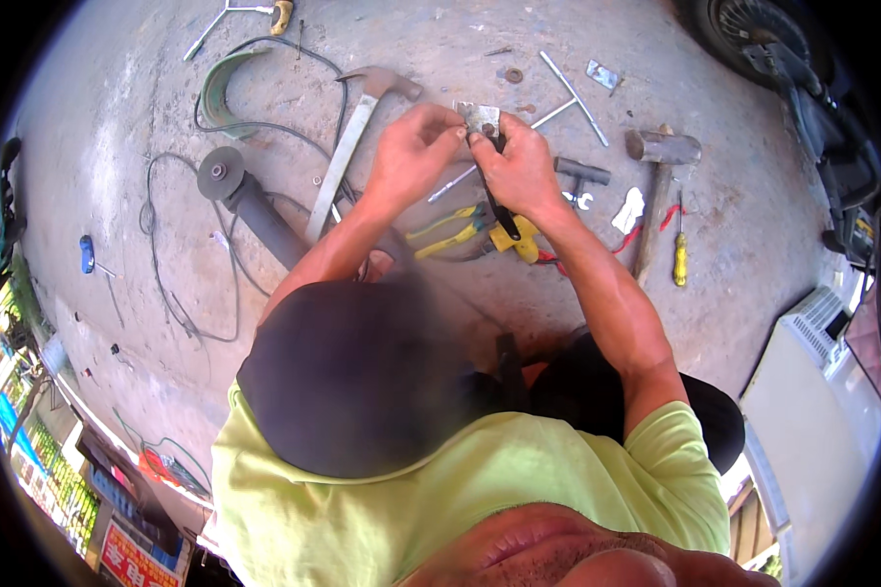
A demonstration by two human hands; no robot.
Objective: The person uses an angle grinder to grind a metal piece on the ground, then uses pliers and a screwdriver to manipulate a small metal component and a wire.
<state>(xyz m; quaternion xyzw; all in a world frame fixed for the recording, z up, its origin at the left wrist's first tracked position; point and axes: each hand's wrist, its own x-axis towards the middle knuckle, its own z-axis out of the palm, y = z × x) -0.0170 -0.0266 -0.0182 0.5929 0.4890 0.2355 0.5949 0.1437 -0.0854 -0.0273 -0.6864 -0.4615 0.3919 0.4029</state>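
Close together over the floor, my two hands work at a small silvery metal plate [480, 115]. My left hand [409, 161] is closed in a pinch at the plate's left edge, its fingertips partly hidden. In my right hand [519, 166] is a dark flat metal bar [502, 217], its upper end lying against the plate and its lower end pointing down past my palm. Whether bar and plate are joined I cannot tell. Below my hands lie yellow-handled pliers [448, 223] and a yellow tool [527, 240], partly covered.
A claw hammer [347, 147] and an angle grinder [255, 205] with its looping cord lie at left. To the right are a T-handle wrench [579, 103], a sledgehammer [664, 147] and a yellow screwdriver [680, 256]. A vehicle wheel [768, 34] stands far right.
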